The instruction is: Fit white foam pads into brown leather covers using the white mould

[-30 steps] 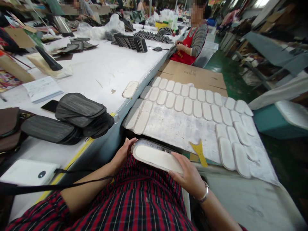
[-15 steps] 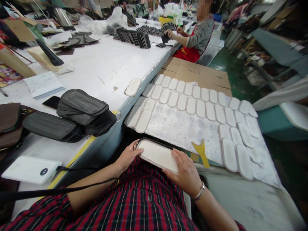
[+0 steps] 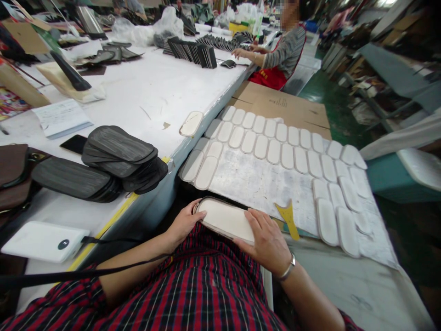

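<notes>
Close to my body I hold a long rounded panel (image 3: 223,218) with a whitish face and a dark rim. My left hand (image 3: 183,226) grips its left end, thumb on the face and fingers mostly hidden behind. Around the right end is my right hand (image 3: 267,241), its fingers over the top edge and face and the thumb at the lower edge. Just beyond lies a grey board (image 3: 248,177) carrying rows of similar pale rounded pieces (image 3: 287,156). A yellow forked tool (image 3: 288,219) rests on the board's near edge.
Left of me, a white table (image 3: 138,99) holds stacked dark rounded pieces (image 3: 119,149), a phone (image 3: 73,144), a white power bank (image 3: 44,241) with a strap, and one pale piece (image 3: 192,124). A co-worker (image 3: 284,53) sits beyond the cardboard (image 3: 299,108); a teal bin (image 3: 406,177) stands right.
Both my hands keep their hold on the panel; the right hand has shifted slightly. The co-worker's hands have come off a dark piece, which now lies on the table.
</notes>
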`<state>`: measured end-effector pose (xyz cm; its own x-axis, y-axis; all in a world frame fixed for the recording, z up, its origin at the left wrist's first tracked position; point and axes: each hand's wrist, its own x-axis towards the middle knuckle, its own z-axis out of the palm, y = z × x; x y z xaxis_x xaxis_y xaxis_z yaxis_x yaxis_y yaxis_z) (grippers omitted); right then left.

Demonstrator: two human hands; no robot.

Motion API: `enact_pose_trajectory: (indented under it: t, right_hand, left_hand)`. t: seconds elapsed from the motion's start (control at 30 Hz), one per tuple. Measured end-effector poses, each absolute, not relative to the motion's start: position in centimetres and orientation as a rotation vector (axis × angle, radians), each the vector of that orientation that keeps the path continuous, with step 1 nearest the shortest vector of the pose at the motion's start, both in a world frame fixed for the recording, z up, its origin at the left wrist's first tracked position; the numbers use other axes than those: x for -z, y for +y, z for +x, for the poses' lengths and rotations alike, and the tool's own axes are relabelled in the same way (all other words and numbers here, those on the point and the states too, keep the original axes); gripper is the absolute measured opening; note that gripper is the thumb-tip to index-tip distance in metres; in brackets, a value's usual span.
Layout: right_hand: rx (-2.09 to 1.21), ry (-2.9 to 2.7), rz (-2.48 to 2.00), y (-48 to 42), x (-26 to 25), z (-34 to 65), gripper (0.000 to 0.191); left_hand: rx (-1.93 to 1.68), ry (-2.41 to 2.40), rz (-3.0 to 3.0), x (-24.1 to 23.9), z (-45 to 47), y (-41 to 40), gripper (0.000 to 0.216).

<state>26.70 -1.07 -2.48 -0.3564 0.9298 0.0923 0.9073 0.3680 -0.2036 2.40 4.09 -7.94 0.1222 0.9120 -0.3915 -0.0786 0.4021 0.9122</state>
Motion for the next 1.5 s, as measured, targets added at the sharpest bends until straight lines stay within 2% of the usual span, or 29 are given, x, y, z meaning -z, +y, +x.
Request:
enact_pose_trajectory:
  t: [0.73, 0.93, 1.07, 1.2, 1.3, 1.4, 1.5]
  right_hand:
    - [-0.164, -2.407, -1.712, -1.8, 3.3, 25.8, 0.061]
    - [-0.210, -2.383, -1.781, -1.8, 3.1, 25.7, 0.063]
    - [-0.285, -2.347, -1.799, -1.9, 2.9, 25.4, 0.065]
    - [-0.481, -2.234, -1.779, -1.7, 2.6, 25.6, 0.070]
    - [-0.799, -1.961, -1.641, -1.5, 2.3, 26.6, 0.080]
    - [-1.147, -1.447, -1.408, -1.4, 2.2, 28.1, 0.068]
    - [-1.275, -1.036, -1.297, -1.6, 2.2, 29.2, 0.058]
  left_hand:
    - [-0.814, 1.304, 1.003, 7.9, 2.0, 4.2, 0.056]
    - [-0.870, 1.388, 1.537, 5.8, 1.4, 4.1, 0.056]
    - [-0.803, 1.041, 2.103, 5.1, 1.9, 4.1, 0.042]
    - [-0.406, 0.625, 2.583, 5.4, 4.0, 4.2, 0.041]
    - [-0.149, 0.550, 2.861, 4.9, 5.4, 4.2, 0.048]
    - [0.015, 0.518, 2.967, 3.7, 6.7, 4.0, 0.066]
    - [0.145, 0.526, 2.998, 2.8, 8.2, 3.7, 0.082]
